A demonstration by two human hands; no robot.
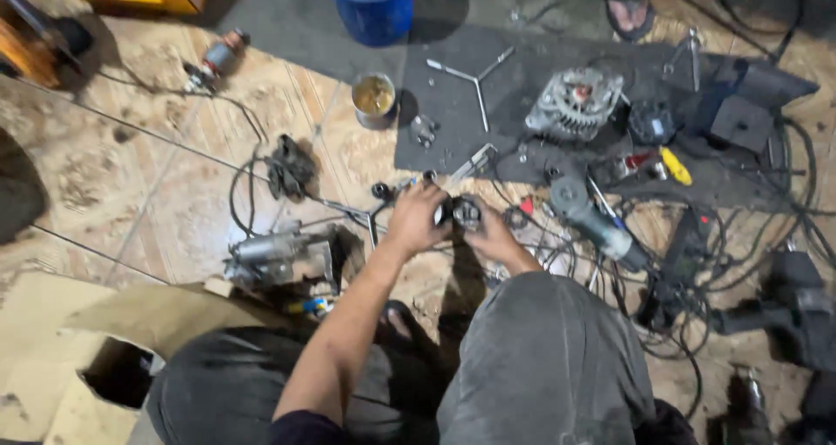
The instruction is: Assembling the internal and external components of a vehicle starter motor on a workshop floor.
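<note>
I am crouched over a tiled floor with both arms stretched forward. My left hand (416, 220) and my right hand (490, 236) meet around a small dark round metal part (465, 211), each gripping one side of it. The part is held just above the floor, near the front edge of a dark rubber mat (453, 123). My knees in grey trousers fill the bottom of the view. A starter motor (277, 255) lies on the floor to the left of my left forearm.
On the mat lie an alternator (575, 102), a three-arm wrench (475, 77) and small parts. An angle grinder (596, 220) and tangled black cables lie to the right. A tin can (374, 99), a blue bucket (373, 5) and an armature (215, 62) stand farther off. Another person's sandalled foot (629, 11) is at top.
</note>
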